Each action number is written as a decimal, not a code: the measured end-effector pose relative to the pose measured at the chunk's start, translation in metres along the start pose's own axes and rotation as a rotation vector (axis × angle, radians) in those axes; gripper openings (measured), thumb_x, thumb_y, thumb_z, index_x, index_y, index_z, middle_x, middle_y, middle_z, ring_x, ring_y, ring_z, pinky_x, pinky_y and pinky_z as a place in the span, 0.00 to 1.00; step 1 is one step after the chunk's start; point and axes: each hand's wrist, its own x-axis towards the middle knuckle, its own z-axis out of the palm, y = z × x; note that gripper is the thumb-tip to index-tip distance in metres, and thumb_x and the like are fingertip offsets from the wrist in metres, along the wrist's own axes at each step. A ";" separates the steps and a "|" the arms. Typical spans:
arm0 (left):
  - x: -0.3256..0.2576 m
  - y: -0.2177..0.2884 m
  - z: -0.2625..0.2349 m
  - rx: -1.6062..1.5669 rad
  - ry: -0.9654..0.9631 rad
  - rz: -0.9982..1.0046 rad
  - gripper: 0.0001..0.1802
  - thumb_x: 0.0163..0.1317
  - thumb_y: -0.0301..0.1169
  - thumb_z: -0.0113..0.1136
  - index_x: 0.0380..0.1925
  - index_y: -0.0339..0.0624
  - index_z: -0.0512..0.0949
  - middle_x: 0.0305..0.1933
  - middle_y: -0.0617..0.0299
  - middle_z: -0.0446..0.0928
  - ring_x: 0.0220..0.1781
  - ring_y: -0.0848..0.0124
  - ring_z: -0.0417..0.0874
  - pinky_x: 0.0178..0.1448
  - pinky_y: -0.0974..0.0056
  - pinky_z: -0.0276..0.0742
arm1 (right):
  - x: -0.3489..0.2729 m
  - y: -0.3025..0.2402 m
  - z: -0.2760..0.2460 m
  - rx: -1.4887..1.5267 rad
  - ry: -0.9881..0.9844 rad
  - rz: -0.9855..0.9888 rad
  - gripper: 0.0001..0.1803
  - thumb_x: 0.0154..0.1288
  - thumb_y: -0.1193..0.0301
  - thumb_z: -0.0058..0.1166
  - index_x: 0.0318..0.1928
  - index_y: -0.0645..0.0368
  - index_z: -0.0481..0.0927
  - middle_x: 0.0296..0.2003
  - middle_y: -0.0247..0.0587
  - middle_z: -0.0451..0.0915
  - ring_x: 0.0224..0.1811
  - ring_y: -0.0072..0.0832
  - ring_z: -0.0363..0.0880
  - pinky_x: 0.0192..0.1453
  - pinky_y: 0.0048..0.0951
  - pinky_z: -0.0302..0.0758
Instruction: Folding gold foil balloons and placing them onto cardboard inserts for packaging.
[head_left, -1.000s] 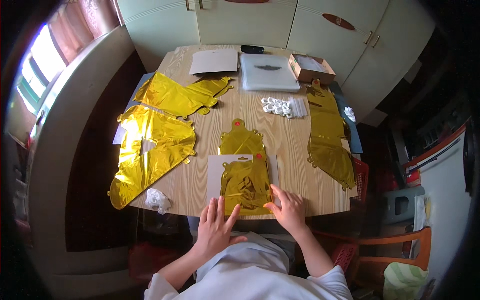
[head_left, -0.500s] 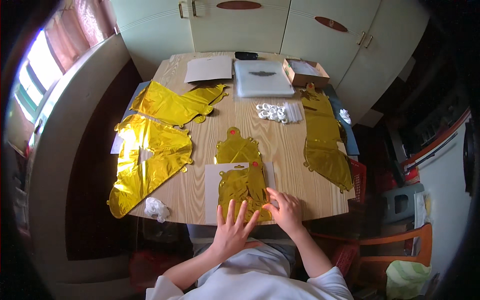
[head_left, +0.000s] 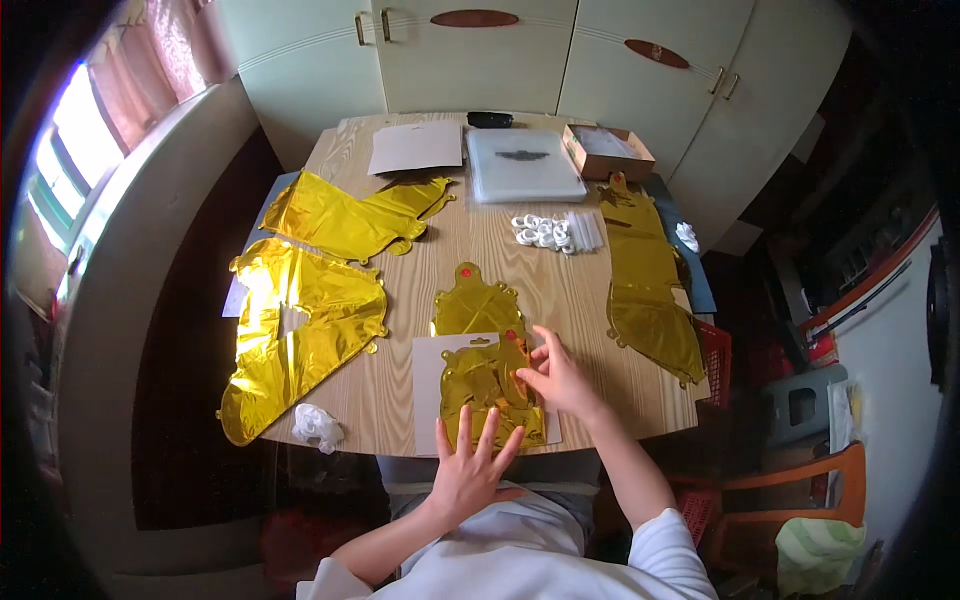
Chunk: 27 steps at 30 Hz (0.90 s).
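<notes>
A folded gold foil balloon (head_left: 470,385) lies on a pale card (head_left: 427,390) with a hanger slot, at the table's near edge. My left hand (head_left: 468,472) rests on the foil's lower part, fingers spread flat. Beside its right edge is my right hand (head_left: 562,380), thumb and forefinger apart, the thumb tip touching or just over the foil near a red tab (head_left: 510,336). Directly beyond the card, partly covered by it, another gold foil piece (head_left: 476,305) with a red dot lies flat.
Large gold foil sheets (head_left: 300,335) spread on the left, more gold foil (head_left: 650,280) on the right. Farther back are white rings (head_left: 543,233), clear tubes (head_left: 585,231), a stack of plastic bags (head_left: 525,170), cards (head_left: 415,148) and an open box (head_left: 608,150). Crumpled white material (head_left: 317,428) sits front left.
My right hand has moved up along the foil's right edge, away from its lower corner, and its thumb and forefinger have parted. My left hand stays spread on the foil.
</notes>
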 end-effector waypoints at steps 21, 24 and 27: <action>-0.001 0.000 0.001 0.004 -0.003 0.005 0.55 0.42 0.73 0.61 0.71 0.65 0.60 0.74 0.45 0.55 0.74 0.32 0.49 0.66 0.20 0.42 | 0.039 0.015 -0.008 0.321 -0.206 -0.037 0.36 0.58 0.80 0.62 0.67 0.57 0.62 0.32 0.38 0.78 0.35 0.24 0.78 0.40 0.27 0.75; 0.000 0.000 -0.003 0.005 -0.020 0.004 0.53 0.46 0.72 0.59 0.71 0.64 0.60 0.74 0.47 0.56 0.73 0.32 0.52 0.64 0.19 0.46 | 0.034 0.001 -0.007 -0.100 -0.057 -0.151 0.33 0.57 0.77 0.64 0.63 0.52 0.69 0.39 0.39 0.79 0.36 0.28 0.80 0.44 0.29 0.77; 0.001 0.000 -0.004 0.001 -0.010 0.005 0.53 0.45 0.72 0.59 0.71 0.64 0.60 0.74 0.47 0.57 0.72 0.32 0.53 0.64 0.19 0.47 | 0.032 0.012 0.001 -0.189 0.094 -0.359 0.32 0.58 0.74 0.65 0.63 0.53 0.70 0.44 0.42 0.79 0.44 0.35 0.80 0.51 0.34 0.77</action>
